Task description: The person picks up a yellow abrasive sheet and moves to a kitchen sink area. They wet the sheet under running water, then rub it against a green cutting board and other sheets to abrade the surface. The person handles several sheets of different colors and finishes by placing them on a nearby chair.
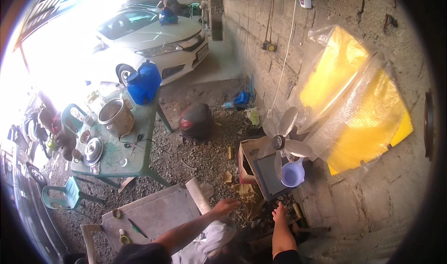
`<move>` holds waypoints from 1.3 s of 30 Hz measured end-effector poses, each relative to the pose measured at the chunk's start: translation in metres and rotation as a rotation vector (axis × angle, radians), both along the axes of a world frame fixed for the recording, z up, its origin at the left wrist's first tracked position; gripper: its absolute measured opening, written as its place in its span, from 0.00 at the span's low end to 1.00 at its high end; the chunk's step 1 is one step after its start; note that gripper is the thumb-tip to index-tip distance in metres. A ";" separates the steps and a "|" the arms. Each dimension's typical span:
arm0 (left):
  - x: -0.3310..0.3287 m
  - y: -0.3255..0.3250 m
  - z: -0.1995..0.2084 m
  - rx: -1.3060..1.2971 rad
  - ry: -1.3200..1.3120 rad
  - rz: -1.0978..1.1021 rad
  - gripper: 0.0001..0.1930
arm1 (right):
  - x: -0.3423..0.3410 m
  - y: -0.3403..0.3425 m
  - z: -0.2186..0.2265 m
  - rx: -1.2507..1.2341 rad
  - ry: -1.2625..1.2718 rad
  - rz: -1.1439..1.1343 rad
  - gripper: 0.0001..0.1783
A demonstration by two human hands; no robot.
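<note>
My left hand (226, 206) reaches over the gravel with its fingers stretched out, and nothing shows in it. Just below the dark panel, my right hand (279, 211) is raised, its fingers loosely bent and apart, with no held thing visible. Beyond it a purple dipper (292, 174) rests at the edge of the dark flat panel (271, 173). A fan blade wheel (278, 143) with grey, translucent blades stands above the panel, next to a cardboard box (247, 164). Crumpled brown paper (247, 192) lies beyond my left hand.
A rough block wall (368, 208) with yellow sheets (363, 124) in bubble wrap rises at right. To my left is a low worn board (153, 212) with tape rolls and a green pen-like tool. Farther off stand a green table (139, 154), a green chair (70, 194) and a white car (153, 45).
</note>
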State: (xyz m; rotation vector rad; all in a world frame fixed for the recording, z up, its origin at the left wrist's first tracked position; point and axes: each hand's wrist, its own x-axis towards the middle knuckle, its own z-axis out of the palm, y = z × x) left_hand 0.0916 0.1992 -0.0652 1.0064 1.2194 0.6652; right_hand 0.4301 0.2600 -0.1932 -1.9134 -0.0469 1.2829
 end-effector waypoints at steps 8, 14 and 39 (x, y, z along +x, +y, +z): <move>0.092 0.082 -0.230 -0.031 -0.149 0.057 0.20 | -0.012 0.045 -0.084 0.273 -0.369 0.292 0.31; 0.198 0.107 -0.234 -0.573 -0.397 0.375 0.17 | 0.024 0.057 -0.097 0.255 -0.175 0.322 0.28; 0.221 0.127 -0.200 -0.818 -0.233 0.657 0.18 | 0.062 0.109 -0.020 0.307 0.034 -0.029 0.28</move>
